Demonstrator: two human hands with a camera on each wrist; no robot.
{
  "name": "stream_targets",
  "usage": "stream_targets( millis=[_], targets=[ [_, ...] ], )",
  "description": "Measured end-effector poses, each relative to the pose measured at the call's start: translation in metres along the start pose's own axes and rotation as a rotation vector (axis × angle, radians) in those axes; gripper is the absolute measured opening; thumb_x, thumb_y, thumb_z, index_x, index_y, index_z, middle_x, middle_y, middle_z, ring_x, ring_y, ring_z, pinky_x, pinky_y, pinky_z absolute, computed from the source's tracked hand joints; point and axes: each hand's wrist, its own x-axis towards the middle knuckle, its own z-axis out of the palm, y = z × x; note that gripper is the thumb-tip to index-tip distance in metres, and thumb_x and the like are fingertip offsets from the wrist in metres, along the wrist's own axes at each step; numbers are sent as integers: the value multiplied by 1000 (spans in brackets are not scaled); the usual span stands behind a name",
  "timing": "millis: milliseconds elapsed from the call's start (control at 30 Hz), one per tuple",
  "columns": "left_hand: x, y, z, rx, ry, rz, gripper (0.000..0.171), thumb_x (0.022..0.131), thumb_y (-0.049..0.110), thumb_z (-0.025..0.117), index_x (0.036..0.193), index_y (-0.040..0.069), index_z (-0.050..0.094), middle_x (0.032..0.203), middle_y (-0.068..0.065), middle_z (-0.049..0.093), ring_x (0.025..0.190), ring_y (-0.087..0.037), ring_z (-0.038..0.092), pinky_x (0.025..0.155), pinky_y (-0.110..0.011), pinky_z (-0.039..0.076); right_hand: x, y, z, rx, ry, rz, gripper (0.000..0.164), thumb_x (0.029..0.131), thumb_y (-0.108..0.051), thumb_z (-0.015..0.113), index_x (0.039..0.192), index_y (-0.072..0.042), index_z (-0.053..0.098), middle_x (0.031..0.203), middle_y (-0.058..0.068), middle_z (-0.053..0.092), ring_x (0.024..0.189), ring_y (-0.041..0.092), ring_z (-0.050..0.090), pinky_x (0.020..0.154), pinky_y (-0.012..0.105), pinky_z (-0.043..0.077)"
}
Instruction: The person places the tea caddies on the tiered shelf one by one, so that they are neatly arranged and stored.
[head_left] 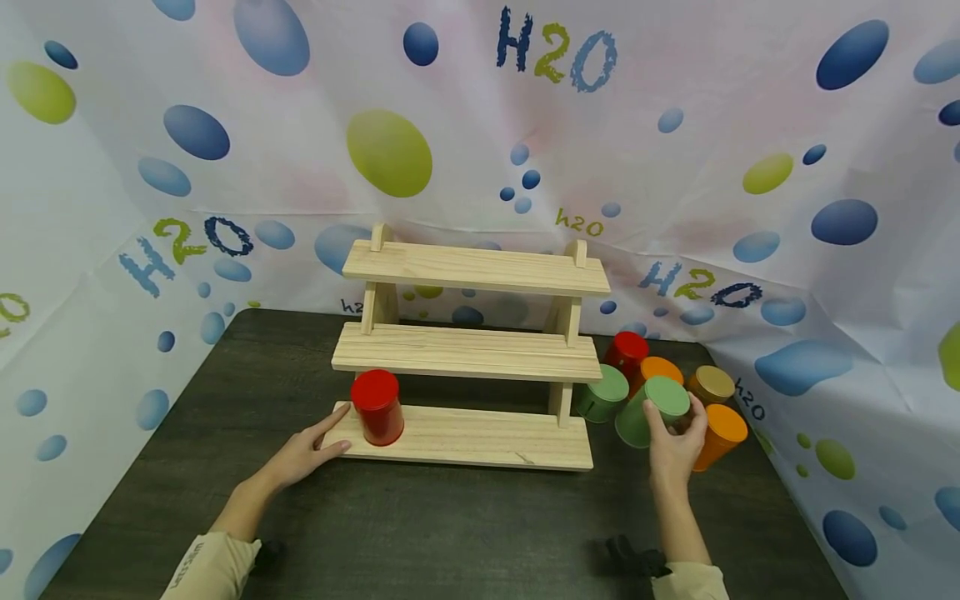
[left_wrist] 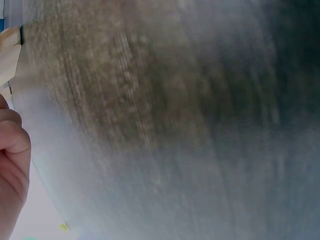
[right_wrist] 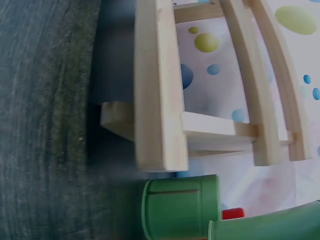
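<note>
My left hand [head_left: 303,454] rests at the left end of the bottom shelf of a three-tier wooden stand [head_left: 480,437], its fingers fairly straight. Just beside those fingertips a red can [head_left: 379,417] stands upright on that shelf. On the right, my right hand [head_left: 675,446] grips a green can [head_left: 634,423], thumb and fingers on either side of it. The held green can [right_wrist: 270,224] enters the right wrist view at the lower right, in front of another green can [right_wrist: 180,207]. Only part of my left hand [left_wrist: 12,160] appears in the left wrist view.
Around the held can stand a second green can [head_left: 600,398], a red can [head_left: 627,350], an orange can [head_left: 662,368], a yellow can [head_left: 712,383] and another orange can [head_left: 722,435]. A patterned white sheet [head_left: 465,108] walls the dark table [head_left: 420,533].
</note>
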Motion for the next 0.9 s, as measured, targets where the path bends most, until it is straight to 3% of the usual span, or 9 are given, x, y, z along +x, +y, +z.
stream_targets(
  millis=[233, 600, 900],
  targets=[
    [0, 1, -1, 14, 9, 10, 68, 91, 34, 55, 145, 7, 24, 141, -30, 28, 124, -49, 33, 93, -62, 32, -4, -13, 0, 19, -31, -48, 55, 82, -11, 67, 131, -7, 42, 103, -11, 47, 90, 5, 44, 73, 14, 33],
    [0, 1, 0, -4, -2, 2, 70, 90, 35, 56, 145, 7, 22, 143, -29, 24, 126, -49, 29, 94, -63, 30, -13, -32, 7, -27, -116, -45, 55, 83, -11, 66, 132, -4, 41, 108, -14, 45, 97, 5, 42, 81, 25, 31],
    [1, 1, 0, -4, 2, -8, 70, 90, 35, 56, 145, 7, 23, 143, -28, 24, 127, -49, 28, 95, -63, 29, -27, -37, 18, -38, -220, -71, 56, 83, -8, 65, 132, -2, 39, 111, -14, 44, 99, 5, 41, 82, 27, 33]
  ],
)
